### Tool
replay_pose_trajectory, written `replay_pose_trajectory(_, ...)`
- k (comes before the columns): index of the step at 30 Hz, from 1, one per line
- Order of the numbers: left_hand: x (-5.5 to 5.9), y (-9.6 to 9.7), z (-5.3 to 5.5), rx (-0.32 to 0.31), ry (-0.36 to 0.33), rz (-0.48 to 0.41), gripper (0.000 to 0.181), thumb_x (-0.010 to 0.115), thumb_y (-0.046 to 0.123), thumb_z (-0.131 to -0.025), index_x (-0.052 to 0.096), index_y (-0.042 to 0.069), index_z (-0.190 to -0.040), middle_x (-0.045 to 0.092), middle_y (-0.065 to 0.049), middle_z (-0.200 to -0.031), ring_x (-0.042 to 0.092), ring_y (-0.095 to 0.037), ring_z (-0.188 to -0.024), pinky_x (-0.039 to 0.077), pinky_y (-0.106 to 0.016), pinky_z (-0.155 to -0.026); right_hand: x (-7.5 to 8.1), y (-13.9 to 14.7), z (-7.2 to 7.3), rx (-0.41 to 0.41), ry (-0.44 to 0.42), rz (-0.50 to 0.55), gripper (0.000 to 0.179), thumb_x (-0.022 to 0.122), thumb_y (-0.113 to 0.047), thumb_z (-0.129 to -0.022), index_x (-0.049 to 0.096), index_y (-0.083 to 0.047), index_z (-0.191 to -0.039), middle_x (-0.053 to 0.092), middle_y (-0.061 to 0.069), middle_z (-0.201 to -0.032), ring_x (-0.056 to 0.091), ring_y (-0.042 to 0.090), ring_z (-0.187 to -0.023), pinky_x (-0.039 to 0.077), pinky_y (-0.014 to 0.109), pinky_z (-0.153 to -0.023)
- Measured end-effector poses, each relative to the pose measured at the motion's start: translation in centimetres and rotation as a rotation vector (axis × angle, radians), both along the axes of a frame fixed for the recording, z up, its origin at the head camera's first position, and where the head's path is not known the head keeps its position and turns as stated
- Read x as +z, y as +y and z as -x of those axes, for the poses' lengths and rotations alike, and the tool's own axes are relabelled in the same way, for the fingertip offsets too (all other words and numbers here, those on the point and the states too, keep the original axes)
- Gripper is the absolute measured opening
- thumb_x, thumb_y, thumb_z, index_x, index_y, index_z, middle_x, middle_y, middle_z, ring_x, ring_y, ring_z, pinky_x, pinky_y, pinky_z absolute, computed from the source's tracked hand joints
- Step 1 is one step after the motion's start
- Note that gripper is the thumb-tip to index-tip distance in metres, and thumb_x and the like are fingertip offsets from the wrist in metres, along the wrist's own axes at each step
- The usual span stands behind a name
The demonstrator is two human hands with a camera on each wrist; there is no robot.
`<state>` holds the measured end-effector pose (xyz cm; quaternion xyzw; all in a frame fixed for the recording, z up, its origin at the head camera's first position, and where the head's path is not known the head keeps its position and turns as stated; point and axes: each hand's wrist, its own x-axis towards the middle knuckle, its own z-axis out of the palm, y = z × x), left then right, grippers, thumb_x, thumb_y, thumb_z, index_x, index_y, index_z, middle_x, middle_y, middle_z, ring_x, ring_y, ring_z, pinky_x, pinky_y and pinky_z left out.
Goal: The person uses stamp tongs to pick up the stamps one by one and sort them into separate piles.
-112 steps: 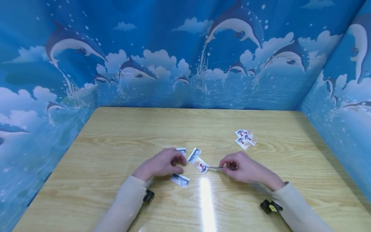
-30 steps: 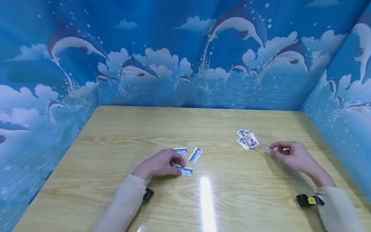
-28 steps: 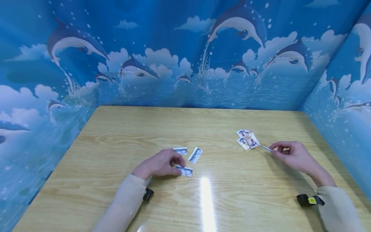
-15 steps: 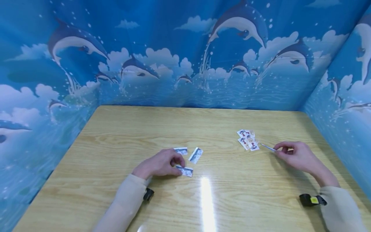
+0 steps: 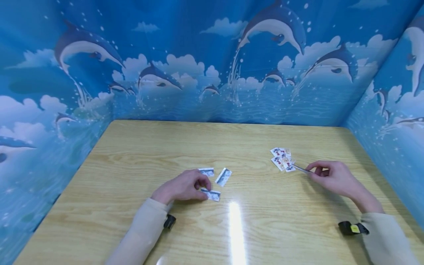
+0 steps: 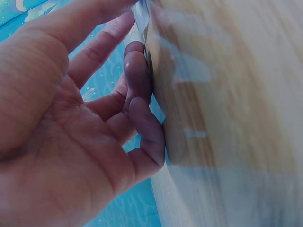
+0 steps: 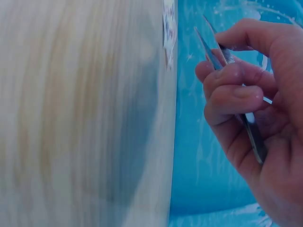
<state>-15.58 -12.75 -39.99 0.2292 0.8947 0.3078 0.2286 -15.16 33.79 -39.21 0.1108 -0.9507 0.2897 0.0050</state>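
Observation:
In the head view my left hand [image 5: 183, 187] rests at the table's middle, thumb and forefinger pinching the left end of a small blue-and-white paper slip [image 5: 213, 195]. The left wrist view shows the other fingers of the left hand [image 6: 80, 127] curled against the wood. My right hand [image 5: 334, 176] holds metal tweezers [image 5: 300, 168], pointing left at a cluster of small printed paper pieces [image 5: 281, 159]. The tweezer tips overlap the nearest piece's edge; whether they touch it I cannot tell. In the right wrist view the tweezers [image 7: 253, 137] have their tips slightly apart.
Two more blue-and-white slips, an upper one [image 5: 207, 172] partly behind the left hand and a slanted one [image 5: 223, 177], lie nearby. Wood-grain table [image 5: 159, 143] extends around them. A dolphin-patterned blue curtain [image 5: 185, 44] encloses its back and sides.
Since the earliest frame, the right hand moved right with the tweezers, and a printed piece went from mid-table to the cluster. The left hand took the lower slip. Lately the tweezers pulled back, then returned.

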Motion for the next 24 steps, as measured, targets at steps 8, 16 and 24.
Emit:
replay_pose_trajectory(8, -0.1, 0.0, 0.1, -0.003, -0.002, -0.003, 0.013, 0.082, 0.02, -0.086, 0.073, 0.026, -0.093, 0.065, 0.007, -0.092, 0.055, -0.012, -0.087, 0.046, -0.03, -0.079, 0.9, -2.4, -0.2, 0.054, -0.029, 0.012, 0.009, 0.073, -0.012, -0.091, 0.076, -0.011, -0.1, 0.062, 0.001, -0.075, 0.051, 0.003, -0.059, 0.04, 0.024, -0.05)
replay_pose_trajectory(16, -0.1, 0.0, 0.1, -0.009, 0.006, -0.008, 0.013, 0.082, 0.02, -0.086, 0.073, 0.026, -0.093, 0.065, 0.007, -0.092, 0.055, -0.012, -0.086, 0.046, -0.029, -0.079, 0.9, -4.4, -0.3, 0.157, -0.019, 0.025, 0.011, 0.075, -0.01, -0.09, 0.076, -0.012, -0.101, 0.061, -0.004, -0.074, 0.051, 0.0, -0.061, 0.042, 0.023, -0.053)
replay_pose_trajectory(24, -0.1, 0.0, 0.0, -0.003, 0.001, -0.009, 0.014, 0.082, 0.02, -0.085, 0.073, 0.026, -0.093, 0.065, 0.007, -0.092, 0.055, -0.013, -0.087, 0.046, -0.029, -0.079, 0.2, -6.4, -0.5, 0.254, -0.027, 0.04, 0.012, 0.075, -0.01, -0.088, 0.076, -0.016, -0.098, 0.058, -0.009, -0.071, 0.048, -0.001, -0.059, 0.041, 0.022, -0.054)
